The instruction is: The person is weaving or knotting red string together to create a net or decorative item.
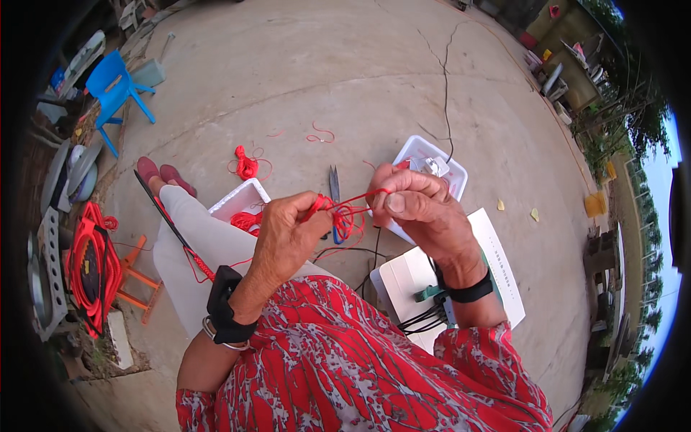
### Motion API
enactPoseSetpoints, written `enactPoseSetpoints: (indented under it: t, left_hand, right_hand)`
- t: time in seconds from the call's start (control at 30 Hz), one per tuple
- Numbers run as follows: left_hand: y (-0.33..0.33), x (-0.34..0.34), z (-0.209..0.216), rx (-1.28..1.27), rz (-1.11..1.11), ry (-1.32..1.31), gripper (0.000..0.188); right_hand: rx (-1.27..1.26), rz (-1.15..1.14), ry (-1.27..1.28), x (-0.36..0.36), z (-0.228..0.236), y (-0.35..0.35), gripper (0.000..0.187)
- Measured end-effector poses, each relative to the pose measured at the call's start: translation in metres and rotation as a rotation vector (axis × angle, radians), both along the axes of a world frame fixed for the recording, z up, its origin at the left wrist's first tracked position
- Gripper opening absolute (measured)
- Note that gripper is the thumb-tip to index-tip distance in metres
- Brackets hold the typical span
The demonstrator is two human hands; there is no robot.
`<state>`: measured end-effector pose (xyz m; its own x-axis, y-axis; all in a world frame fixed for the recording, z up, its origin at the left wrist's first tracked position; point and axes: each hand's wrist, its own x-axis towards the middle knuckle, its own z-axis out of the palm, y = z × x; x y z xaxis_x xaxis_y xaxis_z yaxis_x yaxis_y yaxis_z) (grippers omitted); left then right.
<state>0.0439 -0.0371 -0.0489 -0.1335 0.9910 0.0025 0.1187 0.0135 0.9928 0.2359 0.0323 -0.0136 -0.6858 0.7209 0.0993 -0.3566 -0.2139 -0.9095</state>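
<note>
My left hand (282, 234) pinches a small bunch of red cord (345, 216), and loose loops hang from it between my hands. A strand runs taut across to my right hand (426, 209), whose thumb and forefinger are closed on it near a small loop. Beyond the cord lie scissors (335, 181) with grey blades, points facing away from me. A white foam box (243, 196) with more red cord inside stands past my left hand. Partly hidden behind my right hand is a white plastic tub (458, 176) holding clear packaging and something red.
A red cord skein (247, 165) and cord scraps (320, 135) lie on the concrete. Near my right forearm is a white box (497, 252) with black cables (425, 319). A blue chair (115, 86) stands far left; an orange stand (137, 281) is at left.
</note>
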Motion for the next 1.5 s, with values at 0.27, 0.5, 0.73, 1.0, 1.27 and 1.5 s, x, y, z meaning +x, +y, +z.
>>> enactPoseSetpoints:
  t: [0.27,0.5,0.73,1.0,1.27,1.5]
  left_hand:
    - [0.007,-0.006,0.033,0.020,0.030,-0.142,0.021]
    - [0.019,-0.014,0.003,0.312,0.175,0.132,0.029]
    - [0.027,-0.023,0.004,0.414,0.345,0.174,0.030]
    - [0.026,-0.033,0.010,0.288,0.315,0.130,0.027]
    - [0.041,-0.059,-0.007,0.285,0.514,0.048,0.021]
    - [0.036,-0.064,-0.023,0.169,0.534,-0.002,0.027]
  right_hand:
    - [-0.004,0.169,0.073,-0.014,0.026,0.025,0.014]
    - [-0.154,0.472,-0.326,-0.038,0.073,0.022,0.024]
    - [-0.151,0.602,-0.327,-0.060,0.079,0.035,0.030]
    - [0.071,0.656,0.136,-0.076,0.093,0.043,0.038]
    - [0.327,0.650,-0.046,-0.068,0.099,0.059,0.048]
    - [0.177,0.383,0.046,-0.033,0.068,0.085,0.047]
